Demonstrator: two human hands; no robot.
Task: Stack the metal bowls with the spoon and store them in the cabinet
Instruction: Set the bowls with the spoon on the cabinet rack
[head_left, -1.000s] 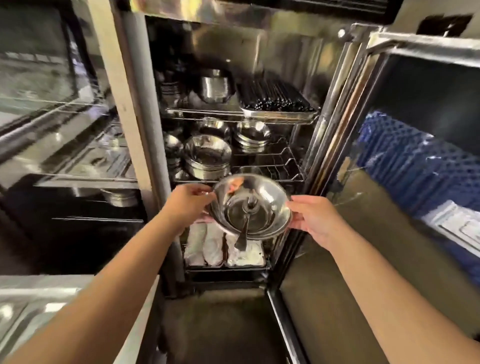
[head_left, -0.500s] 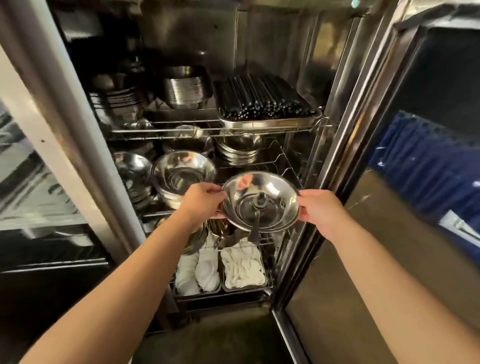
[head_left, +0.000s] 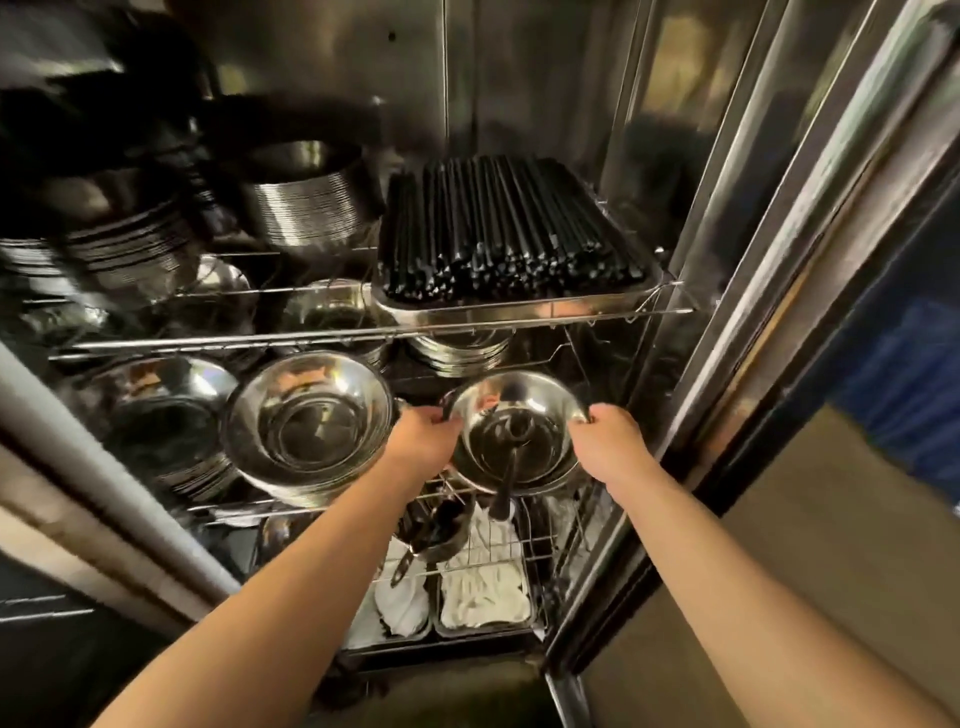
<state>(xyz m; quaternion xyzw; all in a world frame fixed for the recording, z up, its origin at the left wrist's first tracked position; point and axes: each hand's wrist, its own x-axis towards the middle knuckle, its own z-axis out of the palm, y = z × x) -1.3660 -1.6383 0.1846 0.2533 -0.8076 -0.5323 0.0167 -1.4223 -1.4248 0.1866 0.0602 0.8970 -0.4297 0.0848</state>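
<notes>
— Since half a second ago, bowl stack (head_left: 511, 434) has gone deeper, over the middle wire shelf (head_left: 322, 506).

— Grip?

— Left hand (head_left: 422, 439) at nine o'clock, right hand (head_left: 605, 441) at three, fingers curled pinching the rim. One spoon (head_left: 508, 480) inside, handle toward six.

— Step?

— Storing, I'd judge. Next: lower it level beside the one large bowl pile (head_left: 309, 428) at nine.

— Above?

— One tray of black chopsticks (head_left: 511, 234) at twelve. Held bowls: count unclear.

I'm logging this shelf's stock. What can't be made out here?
- Head view: the held bowl may be several nested; the count is hidden from above.
- Spoon: its scoop is lost in dark reflections.
- Upper-left stacks: blurred, uncountable.
- Bowls under the chopstick tray: mostly covered.
</notes>
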